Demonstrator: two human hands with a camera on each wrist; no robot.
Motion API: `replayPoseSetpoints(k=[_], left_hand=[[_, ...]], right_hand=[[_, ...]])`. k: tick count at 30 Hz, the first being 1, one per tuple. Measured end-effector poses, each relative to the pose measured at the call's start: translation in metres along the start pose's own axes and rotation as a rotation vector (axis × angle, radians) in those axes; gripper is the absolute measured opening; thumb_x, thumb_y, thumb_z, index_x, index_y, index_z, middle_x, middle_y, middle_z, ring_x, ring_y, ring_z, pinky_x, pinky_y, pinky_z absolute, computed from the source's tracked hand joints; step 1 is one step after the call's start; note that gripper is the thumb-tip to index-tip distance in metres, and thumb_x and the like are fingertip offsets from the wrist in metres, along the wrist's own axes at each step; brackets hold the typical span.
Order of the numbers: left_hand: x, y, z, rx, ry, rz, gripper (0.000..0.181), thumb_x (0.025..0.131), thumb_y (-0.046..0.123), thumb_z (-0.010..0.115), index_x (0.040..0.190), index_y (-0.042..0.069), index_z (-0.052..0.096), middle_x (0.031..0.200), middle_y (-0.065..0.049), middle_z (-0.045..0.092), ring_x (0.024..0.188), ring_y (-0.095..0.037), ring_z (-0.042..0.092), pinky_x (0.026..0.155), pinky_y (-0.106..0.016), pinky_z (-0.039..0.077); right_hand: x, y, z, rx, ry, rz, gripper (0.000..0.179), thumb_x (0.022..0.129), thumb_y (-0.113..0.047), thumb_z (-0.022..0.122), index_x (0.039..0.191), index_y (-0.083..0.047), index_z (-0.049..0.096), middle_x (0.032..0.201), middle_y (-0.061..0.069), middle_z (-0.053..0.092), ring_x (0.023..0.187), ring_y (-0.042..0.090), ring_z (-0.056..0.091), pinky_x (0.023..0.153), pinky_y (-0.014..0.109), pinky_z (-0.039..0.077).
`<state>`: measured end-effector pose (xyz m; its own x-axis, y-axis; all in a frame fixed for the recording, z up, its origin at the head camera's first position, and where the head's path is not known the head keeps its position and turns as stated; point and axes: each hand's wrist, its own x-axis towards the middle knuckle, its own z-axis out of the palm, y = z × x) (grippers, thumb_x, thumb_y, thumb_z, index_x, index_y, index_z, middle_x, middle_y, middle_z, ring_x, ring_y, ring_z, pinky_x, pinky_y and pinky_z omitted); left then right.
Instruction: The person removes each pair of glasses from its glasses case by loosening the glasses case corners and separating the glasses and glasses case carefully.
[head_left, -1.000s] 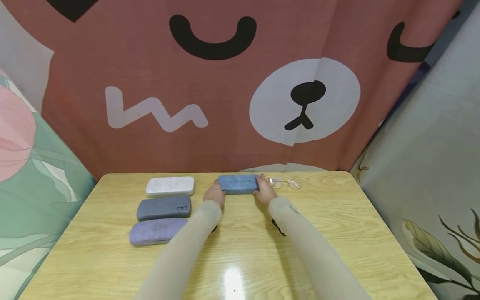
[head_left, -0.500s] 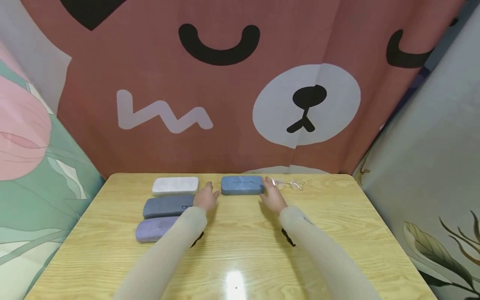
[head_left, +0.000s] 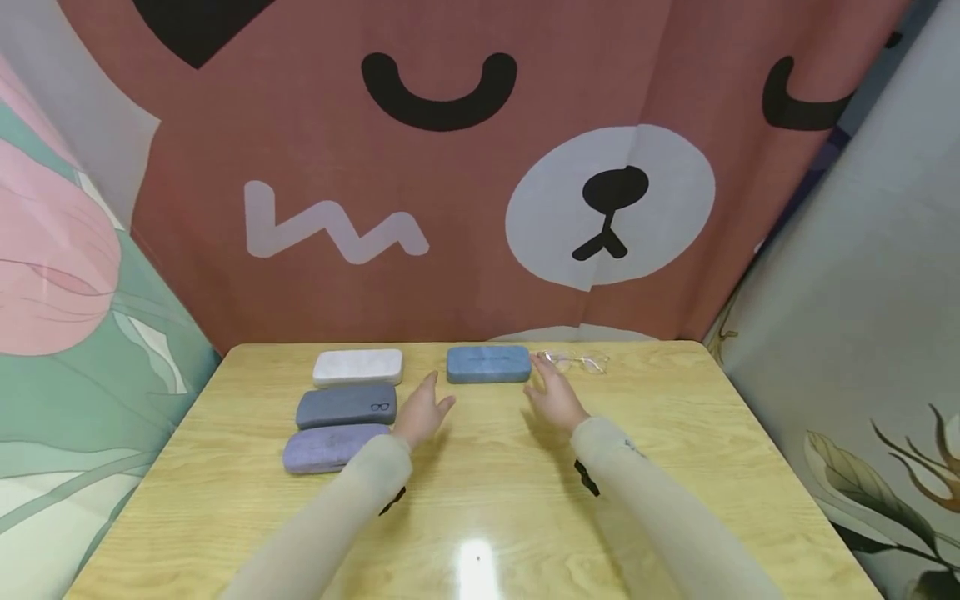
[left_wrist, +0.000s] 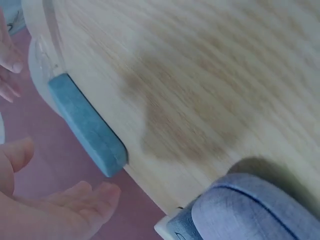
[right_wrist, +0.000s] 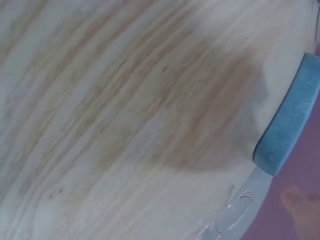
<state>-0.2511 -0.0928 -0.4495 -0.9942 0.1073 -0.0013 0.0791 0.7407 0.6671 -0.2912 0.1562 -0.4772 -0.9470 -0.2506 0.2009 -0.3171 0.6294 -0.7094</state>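
Note:
A blue glasses case [head_left: 488, 365] lies closed near the table's back edge. My left hand [head_left: 422, 414] is held in front of its left end, fingers extended and thumb apart, holding nothing. On the other side my right hand [head_left: 556, 396] hovers by the case's right front corner, fingers reaching forward beside it. A pair of thin-framed glasses [head_left: 592, 363] rests just right of the case. In the left wrist view the blue case [left_wrist: 87, 125] stands apart from the left fingers [left_wrist: 100, 202]; in the right wrist view only part of the right hand [right_wrist: 303, 212] shows.
To the left, a white glasses case [head_left: 358, 367], a grey-blue case [head_left: 347, 406] with a glasses print, and a purple case [head_left: 333, 448] lie in a column. The wooden table [head_left: 480, 492] meets a bear-print curtain [head_left: 465, 308] behind.
Both hands gripped the blue case's ends a second ago and have let go. The left hand has moved left and back, the right slightly right and back. The case stays on the table.

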Motion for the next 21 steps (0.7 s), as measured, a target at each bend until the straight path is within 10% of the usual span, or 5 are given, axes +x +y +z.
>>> replayPoseSetpoints(k=[21], left_hand=[[-0.054,-0.009,-0.018,-0.019,-0.095,0.089,0.071,0.097,0.022,0.060,0.148,-0.012,0.023,0.151,-0.030,0.027,0.139,-0.051,0.017,0.111,-0.060,0.018]], right_hand=[[-0.033,-0.024,-0.008,-0.038,-0.080,0.001,0.067,0.090,-0.007,0.067,0.145,0.011,0.032,0.154,0.027,0.023,0.140,0.044,0.022,0.112,0.054,0.021]])
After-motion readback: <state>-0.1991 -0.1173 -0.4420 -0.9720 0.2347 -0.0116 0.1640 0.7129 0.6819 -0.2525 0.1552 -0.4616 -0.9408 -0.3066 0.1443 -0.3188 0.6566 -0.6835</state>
